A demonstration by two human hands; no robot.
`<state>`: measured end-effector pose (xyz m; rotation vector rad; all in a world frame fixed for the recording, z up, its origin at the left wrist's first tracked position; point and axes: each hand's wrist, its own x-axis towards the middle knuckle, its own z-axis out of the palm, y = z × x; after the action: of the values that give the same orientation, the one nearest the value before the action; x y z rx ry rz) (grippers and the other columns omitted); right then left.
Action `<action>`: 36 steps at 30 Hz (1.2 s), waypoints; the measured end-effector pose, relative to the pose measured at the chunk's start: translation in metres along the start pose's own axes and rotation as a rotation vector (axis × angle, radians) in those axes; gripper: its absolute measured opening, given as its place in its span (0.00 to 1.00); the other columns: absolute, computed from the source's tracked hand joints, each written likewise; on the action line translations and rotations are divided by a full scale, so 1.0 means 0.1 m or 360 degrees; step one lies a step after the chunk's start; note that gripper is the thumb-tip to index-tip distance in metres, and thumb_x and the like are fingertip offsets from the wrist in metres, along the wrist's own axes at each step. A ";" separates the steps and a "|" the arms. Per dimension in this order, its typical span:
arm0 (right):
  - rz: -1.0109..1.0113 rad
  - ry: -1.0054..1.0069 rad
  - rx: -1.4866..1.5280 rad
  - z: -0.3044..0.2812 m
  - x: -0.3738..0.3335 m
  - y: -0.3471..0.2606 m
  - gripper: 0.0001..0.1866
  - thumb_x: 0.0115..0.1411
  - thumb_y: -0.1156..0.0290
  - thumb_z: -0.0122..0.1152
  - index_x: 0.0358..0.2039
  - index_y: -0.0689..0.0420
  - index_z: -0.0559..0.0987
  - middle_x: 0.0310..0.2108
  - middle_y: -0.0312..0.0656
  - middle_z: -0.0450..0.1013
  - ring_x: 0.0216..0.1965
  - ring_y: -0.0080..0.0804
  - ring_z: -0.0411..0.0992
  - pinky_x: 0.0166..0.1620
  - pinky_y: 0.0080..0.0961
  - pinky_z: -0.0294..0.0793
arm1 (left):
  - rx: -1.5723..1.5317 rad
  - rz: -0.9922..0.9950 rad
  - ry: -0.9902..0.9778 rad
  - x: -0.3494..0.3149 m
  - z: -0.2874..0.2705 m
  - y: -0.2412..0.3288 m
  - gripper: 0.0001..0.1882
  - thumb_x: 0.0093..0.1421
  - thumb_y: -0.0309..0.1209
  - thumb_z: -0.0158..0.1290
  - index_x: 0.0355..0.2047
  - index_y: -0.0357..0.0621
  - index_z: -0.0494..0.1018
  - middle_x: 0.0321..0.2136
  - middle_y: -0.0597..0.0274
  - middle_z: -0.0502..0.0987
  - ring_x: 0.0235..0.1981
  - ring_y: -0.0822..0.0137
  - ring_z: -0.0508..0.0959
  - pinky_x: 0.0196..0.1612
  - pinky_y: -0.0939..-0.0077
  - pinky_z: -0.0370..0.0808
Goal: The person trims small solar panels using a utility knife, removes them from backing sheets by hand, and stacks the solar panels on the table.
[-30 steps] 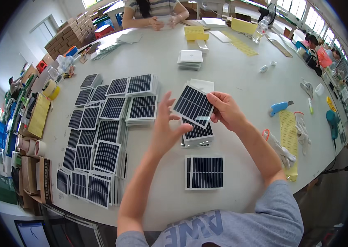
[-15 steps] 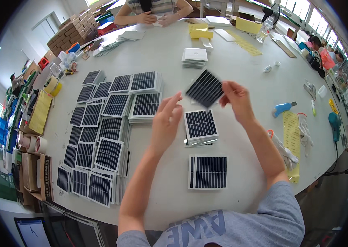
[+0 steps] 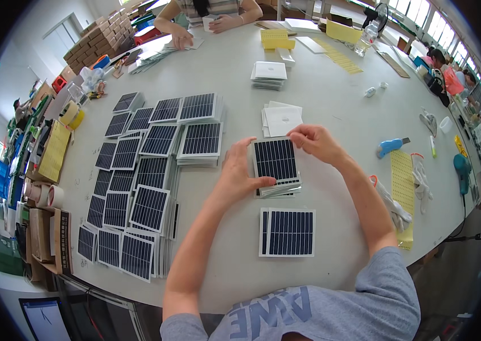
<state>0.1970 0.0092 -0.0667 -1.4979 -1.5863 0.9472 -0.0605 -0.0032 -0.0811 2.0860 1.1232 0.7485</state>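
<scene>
A small dark solar panel (image 3: pixel 275 159) with a white border lies over a short stack of panels in front of me. My left hand (image 3: pixel 237 171) grips it along the left side, with fingers at the top left corner and the thumb on the lower edge. At its top right corner, the fingers of my right hand (image 3: pixel 315 142) are pinched together on the panel's edge. Just beyond lie some white square sheets (image 3: pixel 283 120). Nearer to me is another small pile of solar panels (image 3: pixel 291 233).
Many stacked solar panels (image 3: pixel 149 211) cover the left side. A white stack (image 3: pixel 269 71) stands farther back. At right lie a blue cutter (image 3: pixel 391 148), yellow sheet (image 3: pixel 403 187), and gloves (image 3: pixel 391 204). Across the table a co-worker's hands (image 3: pixel 224 24) handle a white piece.
My right hand has brought the tilted panel down and toward me, onto the stack. My left hand has closed on its left side. The co-worker's hand has reached to the flat pieces.
</scene>
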 end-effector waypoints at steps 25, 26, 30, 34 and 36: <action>0.0110 -0.0216 0.0978 -0.06 -0.15 -0.38 0.08 0.69 0.65 0.51 0.38 0.57 0.73 0.23 0.33 0.72 0.16 0.19 0.69 0.19 0.16 0.68 | 0.0624 0.0888 0.0816 0.03 -0.06 0.18 0.34 0.45 0.46 0.64 0.54 0.49 0.76 0.56 0.52 0.74 0.52 0.57 0.76 0.52 0.66 0.70; 0.0124 -0.0226 0.0960 -0.07 -0.17 -0.38 0.08 0.69 0.65 0.51 0.37 0.56 0.73 0.23 0.33 0.72 0.16 0.19 0.69 0.18 0.16 0.67 | 0.0608 0.0890 0.0783 0.00 -0.06 0.17 0.35 0.45 0.44 0.64 0.54 0.49 0.76 0.57 0.51 0.74 0.53 0.57 0.76 0.52 0.66 0.70; 0.0132 -0.0224 0.0949 -0.09 -0.25 -0.43 0.08 0.68 0.67 0.52 0.35 0.57 0.73 0.24 0.34 0.72 0.17 0.21 0.71 0.18 0.17 0.68 | 0.0564 0.0906 0.0714 0.00 -0.04 0.12 0.34 0.47 0.44 0.63 0.55 0.49 0.75 0.57 0.52 0.73 0.53 0.57 0.76 0.53 0.66 0.71; 0.0123 -0.0236 0.1079 -0.15 -0.18 -0.41 0.08 0.67 0.67 0.52 0.36 0.57 0.74 0.21 0.32 0.71 0.14 0.17 0.68 0.15 0.14 0.66 | 0.0459 0.0978 0.0708 0.03 -0.09 0.16 0.31 0.52 0.41 0.62 0.56 0.46 0.74 0.54 0.55 0.76 0.53 0.60 0.77 0.52 0.68 0.71; 0.0161 -0.0174 0.1080 -0.19 -0.14 -0.39 0.08 0.67 0.66 0.52 0.36 0.57 0.75 0.21 0.32 0.71 0.14 0.15 0.68 0.15 0.12 0.65 | 0.0439 0.0997 0.0657 0.03 -0.13 0.17 0.29 0.53 0.39 0.61 0.56 0.45 0.74 0.53 0.55 0.77 0.52 0.59 0.78 0.52 0.68 0.71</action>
<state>0.1972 -0.0061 -0.0235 -1.0589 -1.0920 1.4631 -0.0596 -0.0044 -0.0594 2.6361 0.7923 1.4396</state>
